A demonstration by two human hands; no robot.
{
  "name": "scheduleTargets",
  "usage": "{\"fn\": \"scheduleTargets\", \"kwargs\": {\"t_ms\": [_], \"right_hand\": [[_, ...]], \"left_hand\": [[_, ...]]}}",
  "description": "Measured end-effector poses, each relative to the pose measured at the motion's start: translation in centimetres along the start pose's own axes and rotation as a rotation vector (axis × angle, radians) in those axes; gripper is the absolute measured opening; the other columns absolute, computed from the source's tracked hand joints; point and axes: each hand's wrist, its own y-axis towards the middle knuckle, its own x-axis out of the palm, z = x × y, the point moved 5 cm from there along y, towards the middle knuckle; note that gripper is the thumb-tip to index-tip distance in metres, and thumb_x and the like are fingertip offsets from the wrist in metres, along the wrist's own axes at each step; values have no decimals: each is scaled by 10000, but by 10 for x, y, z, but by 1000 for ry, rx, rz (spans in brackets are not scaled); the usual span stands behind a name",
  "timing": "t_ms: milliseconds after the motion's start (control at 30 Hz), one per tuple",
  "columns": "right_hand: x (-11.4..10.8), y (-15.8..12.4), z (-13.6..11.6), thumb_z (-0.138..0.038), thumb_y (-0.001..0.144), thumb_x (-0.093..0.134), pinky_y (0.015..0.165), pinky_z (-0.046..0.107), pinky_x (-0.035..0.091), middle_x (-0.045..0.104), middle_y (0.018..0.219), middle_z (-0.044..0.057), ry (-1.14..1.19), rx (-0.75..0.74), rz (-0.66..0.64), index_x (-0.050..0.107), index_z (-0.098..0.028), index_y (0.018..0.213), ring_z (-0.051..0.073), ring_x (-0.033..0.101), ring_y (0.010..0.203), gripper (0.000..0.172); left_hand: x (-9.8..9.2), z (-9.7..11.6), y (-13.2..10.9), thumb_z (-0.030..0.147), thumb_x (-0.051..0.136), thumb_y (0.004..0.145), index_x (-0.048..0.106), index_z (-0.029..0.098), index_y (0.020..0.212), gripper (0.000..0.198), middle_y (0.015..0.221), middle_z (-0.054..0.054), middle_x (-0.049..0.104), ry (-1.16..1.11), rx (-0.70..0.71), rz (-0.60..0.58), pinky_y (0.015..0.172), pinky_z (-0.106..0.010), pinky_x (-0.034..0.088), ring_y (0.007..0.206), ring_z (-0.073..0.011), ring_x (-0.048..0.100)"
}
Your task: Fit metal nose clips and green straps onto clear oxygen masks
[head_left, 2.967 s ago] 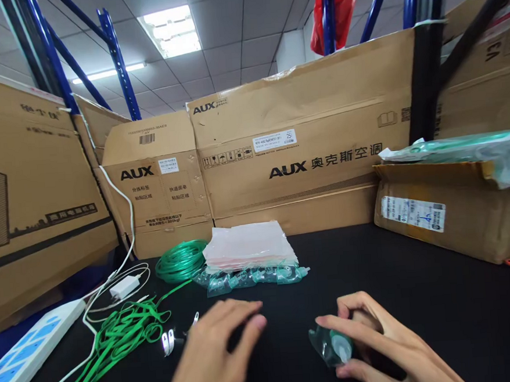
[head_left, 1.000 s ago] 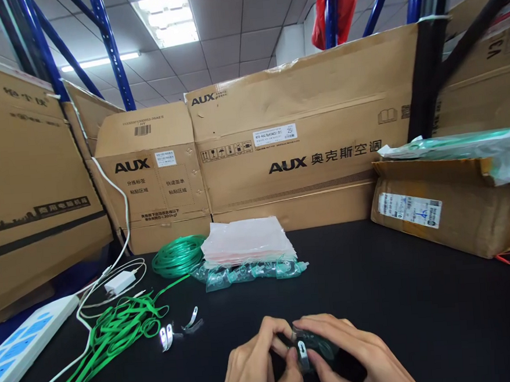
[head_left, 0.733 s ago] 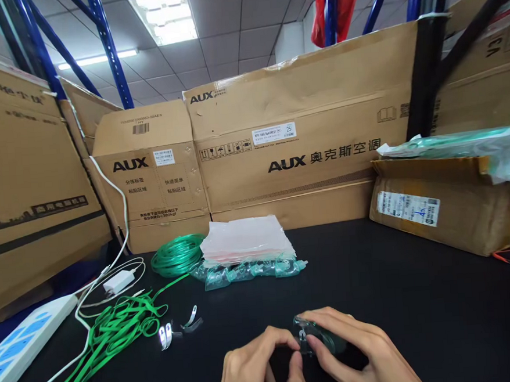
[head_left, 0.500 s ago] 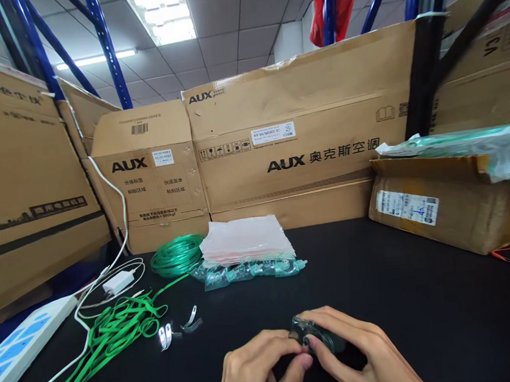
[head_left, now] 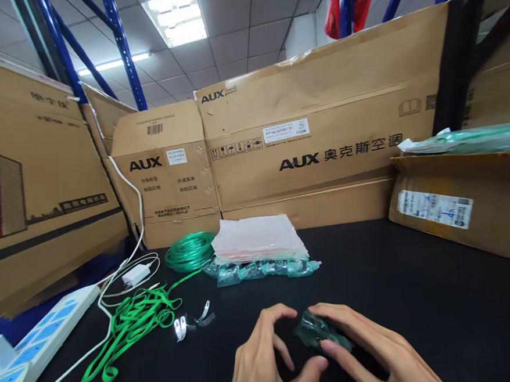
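Mask (head_left: 320, 335): near table (head_left: 419, 296) edge, between my hands
Right hand (head_left: 375, 354): fingers pinching it
Left hand (head_left: 267, 365): fingers spread, thumb beside it

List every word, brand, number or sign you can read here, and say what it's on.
"AUX": front of the small carton.
"AUX 奥克斯空调": front of the long carton; a small "AUX" also at its top left.
"25": white label on the long carton; the rest is too small.
Signs: handling pictograms beside that label.
Too small or blurred: print on the left carton, sticker on the right carton, Chinese lines on the small carton.
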Motion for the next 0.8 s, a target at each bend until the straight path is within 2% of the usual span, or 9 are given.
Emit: {"fn": "scheduleTargets", "kwargs": {"t_ms": [100, 233, 333, 400, 467, 533, 633, 733, 800], "right_hand": [[1, 1, 9, -328, 988, 689, 986, 244, 622, 799, 1254, 55, -23, -27, 35, 747, -267, 1219, 226, 789, 1111, 246], [1, 5, 10, -305, 998, 672, 972, 208, 613, 783, 1249, 59, -24, -52, 48, 719, -266, 1206, 207, 783, 1110, 217], [0, 6, 2, -251, 979, 690, 933, 188, 619, 787, 1177, 21, -8, -51, 7, 711, -292, 1166, 188, 788, 1064, 193], [0, 6, -4, -222, 968, 694, 937, 198, 618, 786, 1164, 14, -6, -52, -18, 714, -300, 1165, 192, 785, 1066, 213], [0, 6, -7, -220, 972, 684, 956, 215, 616, 787, 1175, 20, -3, -49, -29, 723, -301, 1170, 205, 776, 1101, 218], [1, 6, -7, -241, 983, 675, 965, 230, 618, 791, 1183, 24, 3, -41, -25, 733, -303, 1169, 218, 769, 1128, 204], [2, 6, -3, -283, 991, 673, 963, 250, 628, 798, 1190, 31, -3, -29, -18, 747, -300, 1164, 232, 776, 1117, 190], [2, 6, 1, -298, 985, 681, 945, 255, 641, 800, 1199, 49, -21, -36, -1, 754, -280, 1173, 237, 791, 1076, 202], [2, 6, 3, -293, 980, 683, 927, 248, 647, 804, 1190, 48, -23, -47, -4, 759, -277, 1163, 233, 796, 1062, 199]], "left_hand": [[0, 2, 2, 100, 762, 772, 544, 256, 1371, 657, 1170, -59, 726, 49, 79, 24, 467, -226, 522, 704, -164, 712], [3, 1, 2, 77, 781, 755, 527, 256, 1419, 733, 1192, -62, 730, 82, 122, 0, 631, -287, 614, 821, -210, 702], [4, 1, 3, 112, 835, 765, 628, 241, 1243, 537, 1146, -49, 728, 79, 135, -38, 785, -334, 636, 838, -212, 699], [3, 1, 3, 104, 796, 819, 658, 236, 1074, 319, 1057, -26, 715, 77, 150, -67, 812, -305, 621, 836, -197, 703], [1, 2, 4, 86, 726, 876, 658, 232, 1001, 204, 1006, -17, 696, 73, 174, -95, 801, -269, 603, 842, -185, 709], [-1, 2, 4, 66, 646, 924, 665, 229, 1002, 182, 1002, -23, 686, 58, 198, -121, 792, -249, 590, 861, -180, 716], [-3, 0, 5, 29, 563, 951, 675, 239, 1078, 269, 1040, -32, 696, -5, 195, -151, 810, -241, 590, 886, -174, 730], [-5, -1, 7, 73, 664, 933, 641, 263, 1261, 380, 1154, -48, 712, -60, 179, -151, 839, -256, 606, 972, -197, 735], [-5, 0, 7, 97, 698, 937, 662, 257, 1223, 330, 1162, -49, 714, -49, 208, -163, 863, -265, 607, 999, -202, 734]]}}
